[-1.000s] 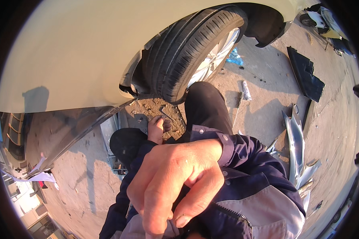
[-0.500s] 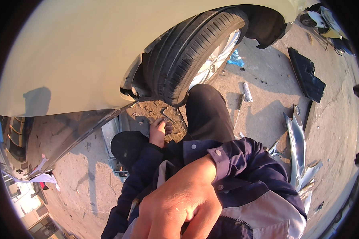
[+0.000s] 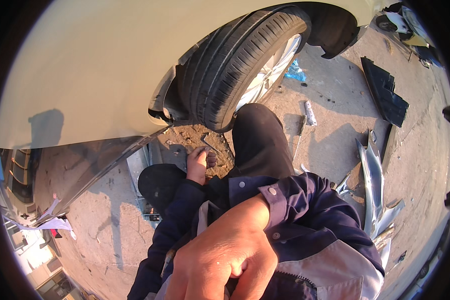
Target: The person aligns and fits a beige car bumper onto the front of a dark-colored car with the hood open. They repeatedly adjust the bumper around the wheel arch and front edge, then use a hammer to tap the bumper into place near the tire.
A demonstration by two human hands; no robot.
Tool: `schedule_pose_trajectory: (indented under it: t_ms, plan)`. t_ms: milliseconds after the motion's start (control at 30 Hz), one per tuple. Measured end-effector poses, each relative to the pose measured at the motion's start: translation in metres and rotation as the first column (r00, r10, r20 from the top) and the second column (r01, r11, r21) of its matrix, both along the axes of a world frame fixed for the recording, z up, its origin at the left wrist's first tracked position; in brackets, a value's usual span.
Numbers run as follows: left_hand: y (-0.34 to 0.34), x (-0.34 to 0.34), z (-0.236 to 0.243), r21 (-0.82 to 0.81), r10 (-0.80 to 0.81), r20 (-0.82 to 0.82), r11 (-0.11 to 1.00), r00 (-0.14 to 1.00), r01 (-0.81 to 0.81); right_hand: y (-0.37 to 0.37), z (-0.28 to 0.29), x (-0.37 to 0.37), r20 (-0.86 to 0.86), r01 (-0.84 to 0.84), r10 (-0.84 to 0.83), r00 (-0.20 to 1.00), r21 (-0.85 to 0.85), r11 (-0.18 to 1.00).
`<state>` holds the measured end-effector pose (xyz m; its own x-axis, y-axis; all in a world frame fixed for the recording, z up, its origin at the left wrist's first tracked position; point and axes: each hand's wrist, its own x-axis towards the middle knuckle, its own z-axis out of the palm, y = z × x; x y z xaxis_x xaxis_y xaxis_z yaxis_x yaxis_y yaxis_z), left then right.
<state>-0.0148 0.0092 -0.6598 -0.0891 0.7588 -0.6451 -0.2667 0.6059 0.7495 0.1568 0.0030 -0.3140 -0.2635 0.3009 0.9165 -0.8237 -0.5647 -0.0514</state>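
Observation:
Low in front of me, by the car's tyre point(image 3: 222, 75), my left hand point(image 3: 200, 163) is closed, its fingers curled in. A thin dark bent rod point(image 3: 211, 144) shows just beyond its thumb and fingers; whether they grip it I cannot tell. My right hand point(image 3: 220, 252) is large and close at the bottom of the view, bent at the wrist, with thumb and fingers pressed together. Its fingertips run out of the picture, and anything in them is hidden.
The cream car body point(image 3: 90, 65) fills the upper left. My knee point(image 3: 257, 135) is against the wheel. On the concrete lie a black panel point(image 3: 382, 95), torn silvery metal point(image 3: 372, 180), a white patterned roll point(image 3: 310, 113) and blue plastic point(image 3: 296, 71).
The view has shifted very slightly. Both hands stay closed and in nearly the same places.

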Motion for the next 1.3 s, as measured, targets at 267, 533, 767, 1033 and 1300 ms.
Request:
schedule_pose_trajectory:
  t_ms: [267, 533, 767, 1033, 1300]
  plan:
    - [0.002, -0.001, 0.003, -0.017, -0.048, -0.036, 0.999, 0.998, 0.048, 0.002, 0.001, 0.001, 0.017, 0.017, -0.017, 1.000, -0.036, 0.999]
    - [0.002, -0.005, -0.002, -0.004, -0.024, 0.002, 1.000, 1.000, 0.024, 0.051, -0.048, 0.011, 0.413, 0.098, -0.216, 0.885, 0.290, 0.952]
    - [0.015, 0.013, 0.013, 0.394, 0.107, -0.351, 0.918, 0.930, 0.043, 0.089, -0.222, -0.015, 0.941, 0.527, -0.263, -0.213, 0.337, 0.780]
    - [0.006, 0.008, 0.014, 0.007, 0.162, -0.051, 0.987, 0.985, -0.162, 0.084, -0.307, -0.005, 0.570, 0.223, -0.661, -0.487, 0.813, 0.537]
    - [0.011, 0.005, 0.013, 0.001, 0.134, 0.057, 0.991, 0.989, -0.134, 0.083, -0.320, -0.011, 0.412, 0.071, -0.725, -0.551, 0.889, 0.452]
